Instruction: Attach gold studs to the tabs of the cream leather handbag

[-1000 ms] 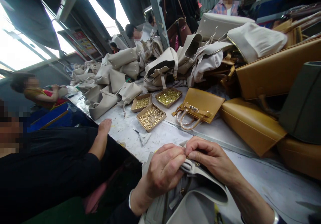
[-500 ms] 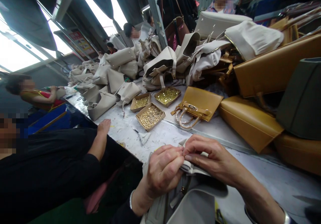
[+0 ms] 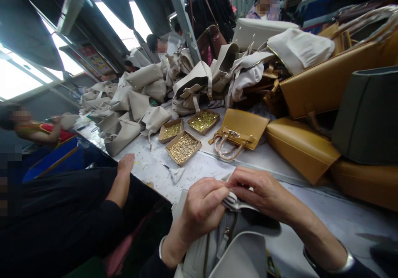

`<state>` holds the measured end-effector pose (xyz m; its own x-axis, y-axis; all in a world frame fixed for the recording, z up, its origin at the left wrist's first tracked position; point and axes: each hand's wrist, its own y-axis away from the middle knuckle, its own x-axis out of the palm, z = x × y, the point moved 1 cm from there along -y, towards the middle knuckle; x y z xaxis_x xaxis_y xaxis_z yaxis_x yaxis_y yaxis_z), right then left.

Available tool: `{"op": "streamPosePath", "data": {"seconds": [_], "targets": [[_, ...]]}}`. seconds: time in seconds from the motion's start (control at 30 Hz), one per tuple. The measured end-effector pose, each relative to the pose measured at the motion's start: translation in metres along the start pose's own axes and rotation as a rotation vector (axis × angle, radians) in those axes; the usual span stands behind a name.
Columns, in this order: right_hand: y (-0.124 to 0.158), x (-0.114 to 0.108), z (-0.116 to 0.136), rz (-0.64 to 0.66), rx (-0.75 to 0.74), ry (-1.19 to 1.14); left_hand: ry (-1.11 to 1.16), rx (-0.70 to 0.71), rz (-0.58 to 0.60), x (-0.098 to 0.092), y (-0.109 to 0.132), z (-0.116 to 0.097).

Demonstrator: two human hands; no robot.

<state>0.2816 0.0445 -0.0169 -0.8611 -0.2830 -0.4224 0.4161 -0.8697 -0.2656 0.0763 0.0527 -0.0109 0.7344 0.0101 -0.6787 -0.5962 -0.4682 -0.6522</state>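
A pale grey handbag (image 3: pixel 236 253) lies in front of me at the table's near edge. My left hand (image 3: pixel 202 207) is closed, pinching a folded strap or tab at the bag's top edge. My right hand (image 3: pixel 261 191) is closed too, its fingertips meeting the left hand's on the same tab. Whatever small part sits between the fingertips is hidden. Three shallow cardboard trays of small gold fittings (image 3: pixel 183 147) stand on the white table (image 3: pixel 326 220) beyond my hands.
A small mustard handbag (image 3: pixel 241 130) lies right of the trays, with larger mustard bags (image 3: pixel 300 147) and a dark green bag (image 3: pixel 368 116) at the right. Cream bags (image 3: pixel 192 85) are heaped at the back. A person in black sits at my left, hand (image 3: pixel 126 164) on the table.
My two hands stay together on the bag's tab with small finger movements. The view has drifted a little, and the gold bit seen between my fingertips earlier no longer shows.
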Motion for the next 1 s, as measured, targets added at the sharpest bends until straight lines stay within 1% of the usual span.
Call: {"op": "streamPosePath", "data": {"seconds": [0.1,0.2,0.27,0.37,0.43,0.53,0.67,0.8,0.9,1.0], "targets": [[0.001,0.003,-0.01,-0.033,0.011,-0.099,0.066,-0.045,0.045,0.002,-0.001,0.003],[0.001,0.008,-0.02,-0.086,0.025,-0.215,0.166,-0.121,0.068,0.004,-0.004,0.005],[0.0,0.01,-0.024,-0.128,0.027,-0.263,0.209,-0.198,0.078,0.005,-0.008,0.003],[0.0,0.011,-0.027,-0.186,0.018,-0.285,0.211,-0.347,0.077,0.005,-0.015,-0.001],[0.0,0.011,-0.027,-0.187,0.014,-0.296,0.201,-0.426,0.082,0.004,-0.018,-0.004],[0.001,0.009,-0.029,-0.141,0.028,-0.339,0.199,-0.489,0.085,0.004,-0.02,-0.006],[0.002,0.007,-0.033,-0.103,0.112,-0.427,0.225,-0.522,0.046,0.005,-0.021,-0.007],[0.0,0.009,-0.037,-0.056,0.2,-0.53,0.259,-0.465,-0.004,0.007,-0.022,-0.008],[-0.002,0.009,-0.039,-0.024,0.231,-0.536,0.265,-0.471,0.015,0.009,-0.022,-0.008],[-0.004,0.007,-0.039,-0.021,0.197,-0.452,0.26,-0.499,0.054,0.011,-0.023,-0.007]]}}
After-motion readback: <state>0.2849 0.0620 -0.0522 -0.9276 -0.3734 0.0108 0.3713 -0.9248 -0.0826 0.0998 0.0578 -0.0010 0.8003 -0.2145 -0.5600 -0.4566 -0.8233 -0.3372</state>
